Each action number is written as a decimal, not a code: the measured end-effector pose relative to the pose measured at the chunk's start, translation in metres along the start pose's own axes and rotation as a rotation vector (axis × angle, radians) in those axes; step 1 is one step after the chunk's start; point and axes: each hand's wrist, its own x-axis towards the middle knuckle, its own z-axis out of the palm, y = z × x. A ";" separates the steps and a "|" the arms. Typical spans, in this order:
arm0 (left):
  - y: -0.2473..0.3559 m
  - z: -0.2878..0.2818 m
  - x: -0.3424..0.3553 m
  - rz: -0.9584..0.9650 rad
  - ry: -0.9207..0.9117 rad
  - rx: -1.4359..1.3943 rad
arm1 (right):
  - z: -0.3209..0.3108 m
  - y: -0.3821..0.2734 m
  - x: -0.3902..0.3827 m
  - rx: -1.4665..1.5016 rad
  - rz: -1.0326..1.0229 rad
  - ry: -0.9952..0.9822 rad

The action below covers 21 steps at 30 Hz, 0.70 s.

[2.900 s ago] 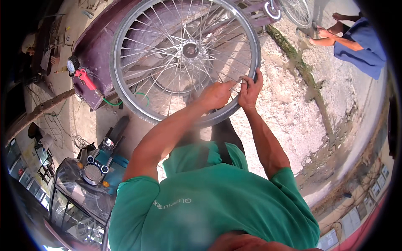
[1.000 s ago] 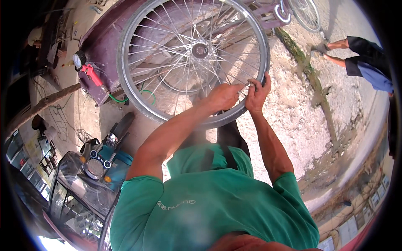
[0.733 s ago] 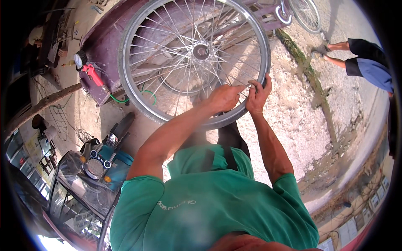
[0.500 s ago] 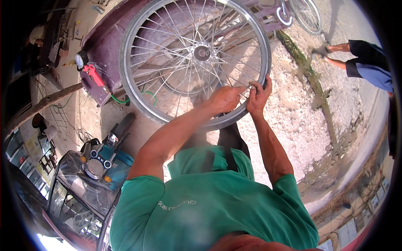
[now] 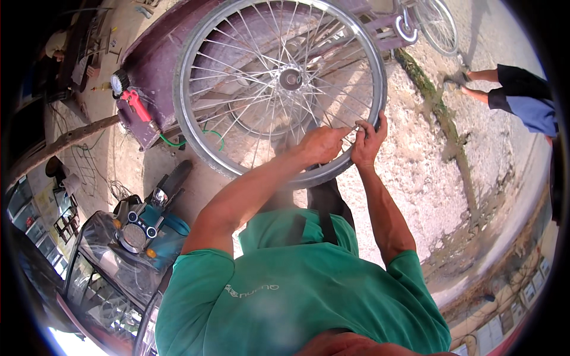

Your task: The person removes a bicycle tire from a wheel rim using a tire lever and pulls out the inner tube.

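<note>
So the bike wheel (image 5: 290, 83) is facing up at the camera, with its near-right edge at the fingers and the hub (image 5: 291, 78) beyond them, up and to the left. The right hand (image 5: 368, 144) has its fingers closed around that edge, some over the tyre and some inside the rim, which I'd guess is what steadies it. The left hand (image 5: 323, 144) works from inside the ring, fingers curled into a loose fist with the tip end just beside the right fingers. Can't tell if it's pinching anything; too small to make out. Having both hands bunched like that probably keeps the hold and the fiddly bit at one spot.

Left of the fingers, a red-handled gauge (image 5: 136, 105) is by the corner of a purple panel (image 5: 157, 56), green hose (image 5: 172, 142) trailing back toward the wheel, so it looks parked within easy reach. Can't see whether the panel takes any of the wheel's weight.
</note>
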 end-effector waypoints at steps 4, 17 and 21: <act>-0.002 0.002 0.001 -0.006 -0.003 0.004 | 0.000 0.001 -0.001 0.012 0.023 -0.019; 0.004 -0.004 -0.001 -0.031 -0.036 0.016 | 0.000 0.007 -0.002 0.016 0.012 -0.018; 0.008 -0.008 -0.003 -0.049 -0.044 0.018 | 0.001 0.005 -0.002 -0.001 0.036 -0.029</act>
